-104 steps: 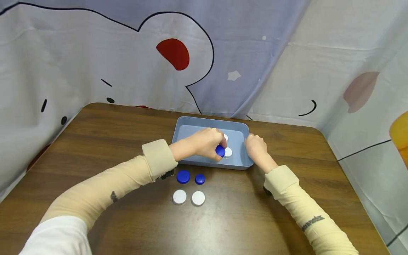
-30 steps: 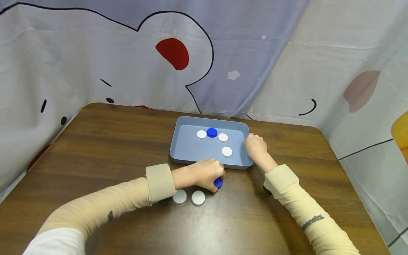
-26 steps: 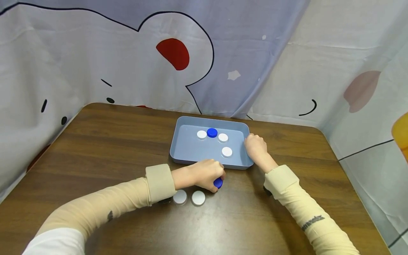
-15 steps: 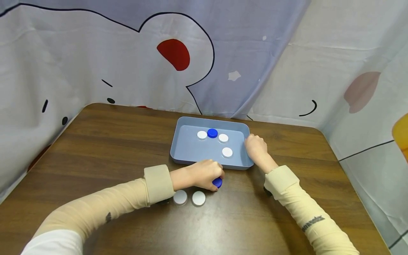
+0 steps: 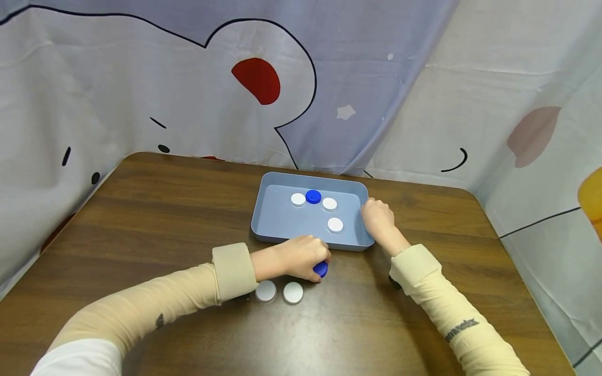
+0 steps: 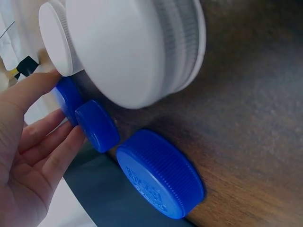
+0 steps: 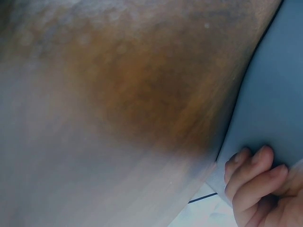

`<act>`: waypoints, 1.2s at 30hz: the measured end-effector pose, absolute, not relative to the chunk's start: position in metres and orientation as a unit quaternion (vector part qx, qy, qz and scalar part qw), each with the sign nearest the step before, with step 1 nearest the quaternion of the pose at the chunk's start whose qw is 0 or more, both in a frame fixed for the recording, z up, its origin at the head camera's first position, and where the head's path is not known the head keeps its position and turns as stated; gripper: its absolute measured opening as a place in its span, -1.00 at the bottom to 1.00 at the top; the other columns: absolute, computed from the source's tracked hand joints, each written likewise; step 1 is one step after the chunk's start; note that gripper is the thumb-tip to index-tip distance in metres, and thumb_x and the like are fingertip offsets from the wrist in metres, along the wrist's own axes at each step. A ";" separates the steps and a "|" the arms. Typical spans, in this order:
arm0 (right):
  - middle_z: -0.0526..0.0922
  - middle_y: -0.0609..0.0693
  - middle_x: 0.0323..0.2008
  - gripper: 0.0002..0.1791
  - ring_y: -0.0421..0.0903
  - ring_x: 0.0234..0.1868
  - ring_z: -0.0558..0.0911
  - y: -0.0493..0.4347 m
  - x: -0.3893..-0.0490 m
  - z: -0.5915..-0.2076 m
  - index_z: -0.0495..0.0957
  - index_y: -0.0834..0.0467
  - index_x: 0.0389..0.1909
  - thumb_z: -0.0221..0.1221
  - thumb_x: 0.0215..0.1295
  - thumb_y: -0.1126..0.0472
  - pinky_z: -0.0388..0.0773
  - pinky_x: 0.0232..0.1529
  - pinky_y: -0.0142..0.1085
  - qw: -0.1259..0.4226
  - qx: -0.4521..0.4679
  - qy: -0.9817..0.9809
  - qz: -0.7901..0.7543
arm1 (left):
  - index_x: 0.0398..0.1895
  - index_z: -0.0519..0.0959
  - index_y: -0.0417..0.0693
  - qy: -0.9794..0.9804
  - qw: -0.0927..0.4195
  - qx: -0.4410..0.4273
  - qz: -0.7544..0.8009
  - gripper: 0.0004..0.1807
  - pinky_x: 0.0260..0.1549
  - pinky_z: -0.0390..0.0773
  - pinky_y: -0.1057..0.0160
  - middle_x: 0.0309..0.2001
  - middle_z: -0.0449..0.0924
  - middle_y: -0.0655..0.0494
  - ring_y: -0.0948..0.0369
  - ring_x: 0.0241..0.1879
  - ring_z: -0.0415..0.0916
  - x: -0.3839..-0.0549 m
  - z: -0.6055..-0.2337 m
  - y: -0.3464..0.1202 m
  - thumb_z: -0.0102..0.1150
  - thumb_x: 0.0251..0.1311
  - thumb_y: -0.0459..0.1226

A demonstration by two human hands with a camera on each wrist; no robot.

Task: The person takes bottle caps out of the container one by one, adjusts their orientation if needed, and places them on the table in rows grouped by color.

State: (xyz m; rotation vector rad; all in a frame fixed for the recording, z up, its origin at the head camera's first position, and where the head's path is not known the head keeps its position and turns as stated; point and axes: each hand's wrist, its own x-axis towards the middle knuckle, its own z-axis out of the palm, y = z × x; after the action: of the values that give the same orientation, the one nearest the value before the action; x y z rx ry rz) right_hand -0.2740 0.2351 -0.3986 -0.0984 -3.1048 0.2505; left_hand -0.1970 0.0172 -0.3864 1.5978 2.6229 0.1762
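Observation:
My left hand (image 5: pixel 303 257) is low over the table in front of the tray, its thumb and fingertips around a blue bottle cap (image 5: pixel 321 269). In the left wrist view, this blue cap (image 6: pixel 69 99) shows between thumb and fingers. A second blue cap (image 6: pixel 98 126) stands right beside it, and a larger ribbed one (image 6: pixel 161 174) is nearer the wrist; my hand and forearm hide these two in the head view. My right hand (image 5: pixel 378 218) grips the right edge of the blue-grey tray (image 5: pixel 263 237), fingers curled at its wall; its thumb is hidden.
Two white caps (image 5: pixel 293 293) (image 5: pixel 266 292) lie on the wooden table (image 5: pixel 376 324) in front of my left wrist. Inside the tray are a blue cap (image 5: pixel 313 197) and three white caps (image 5: pixel 335 225). A printed curtain (image 5: pixel 188 94) hangs behind the table.
Since the oldest frame, my left hand has come from over the tray, where it held a blue cap, down to the table caps. Lately it is almost still; the right hand keeps its place.

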 end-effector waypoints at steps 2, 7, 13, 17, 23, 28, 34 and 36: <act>0.62 0.44 -0.14 -0.62 0.36 -0.11 0.63 0.235 -0.274 -0.399 0.48 0.47 -0.16 -0.07 0.42 0.17 0.58 -0.19 0.14 0.012 -0.032 -0.996 0.081 | -0.30 0.68 0.02 0.853 0.033 0.519 0.056 -0.70 -0.39 0.57 0.31 -0.34 0.65 0.18 0.26 -0.39 0.58 -0.196 -0.385 0.017 0.42 -0.08 -0.04; 0.62 0.44 -0.14 -0.62 0.36 -0.10 0.62 0.235 -0.274 -0.399 0.47 0.47 -0.15 -0.07 0.42 0.17 0.58 -0.18 0.14 0.009 -0.034 -0.996 0.081 | -0.23 0.69 0.00 0.853 0.033 0.518 0.060 -0.63 -0.33 0.59 0.30 -0.29 0.67 0.17 0.26 -0.35 0.60 -0.196 -0.382 0.017 0.41 -0.06 0.01; 0.62 0.44 -0.14 -0.62 0.36 -0.11 0.62 0.235 -0.274 -0.398 0.48 0.47 -0.17 -0.07 0.42 0.17 0.58 -0.19 0.14 0.009 -0.035 -0.996 0.081 | -0.26 0.70 -0.02 0.849 0.025 0.521 0.084 -0.70 -0.33 0.58 0.29 -0.31 0.67 0.18 0.27 -0.37 0.59 -0.198 -0.375 0.016 0.37 -0.02 -0.06; 0.62 0.44 -0.15 -0.63 0.36 -0.10 0.62 0.235 -0.274 -0.399 0.48 0.47 -0.17 -0.08 0.42 0.18 0.58 -0.18 0.14 0.009 -0.034 -0.996 0.082 | -0.27 0.70 -0.02 0.853 0.026 0.515 0.087 -0.71 -0.32 0.57 0.29 -0.32 0.67 0.18 0.27 -0.37 0.58 -0.199 -0.369 0.016 0.36 -0.02 -0.07; 0.62 0.44 -0.15 -0.63 0.36 -0.11 0.63 0.234 -0.274 -0.399 0.48 0.47 -0.17 -0.08 0.42 0.19 0.58 -0.18 0.14 0.011 -0.034 -0.996 0.084 | -0.26 0.70 -0.04 0.858 0.026 0.503 0.097 -0.71 -0.29 0.56 0.29 -0.31 0.68 0.15 0.28 -0.34 0.55 -0.204 -0.360 0.015 0.37 -0.03 -0.10; 0.62 0.45 -0.16 -0.63 0.37 -0.12 0.63 0.234 -0.274 -0.398 0.48 0.48 -0.18 -0.08 0.41 0.19 0.58 -0.19 0.15 0.015 -0.030 -0.996 0.084 | -0.27 0.69 -0.04 0.864 0.012 0.492 0.108 -0.74 -0.28 0.56 0.30 -0.35 0.66 0.13 0.27 -0.34 0.56 -0.215 -0.352 0.012 0.37 -0.05 -0.14; 0.62 0.45 -0.16 -0.63 0.37 -0.12 0.63 0.234 -0.274 -0.398 0.48 0.48 -0.17 -0.08 0.42 0.19 0.58 -0.19 0.15 0.013 -0.031 -0.996 0.084 | -0.27 0.68 -0.03 0.878 -0.006 0.464 0.118 -0.75 -0.25 0.57 0.28 -0.32 0.64 0.13 0.25 -0.30 0.56 -0.232 -0.348 0.006 0.40 -0.07 -0.18; 0.62 0.45 -0.16 -0.63 0.37 -0.12 0.63 0.234 -0.273 -0.398 0.48 0.48 -0.18 -0.08 0.42 0.19 0.58 -0.19 0.15 0.012 -0.030 -0.996 0.083 | -0.26 0.69 -0.03 0.883 -0.012 0.455 0.116 -0.74 -0.24 0.57 0.26 -0.32 0.64 0.13 0.24 -0.29 0.56 -0.238 -0.347 0.004 0.40 -0.07 -0.18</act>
State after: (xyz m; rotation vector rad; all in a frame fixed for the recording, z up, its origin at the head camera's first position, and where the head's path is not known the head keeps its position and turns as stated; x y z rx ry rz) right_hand -0.2732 0.2341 -0.3979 -0.0925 -3.1055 0.2591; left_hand -0.2382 0.0045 -0.3471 1.4402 2.7951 0.3672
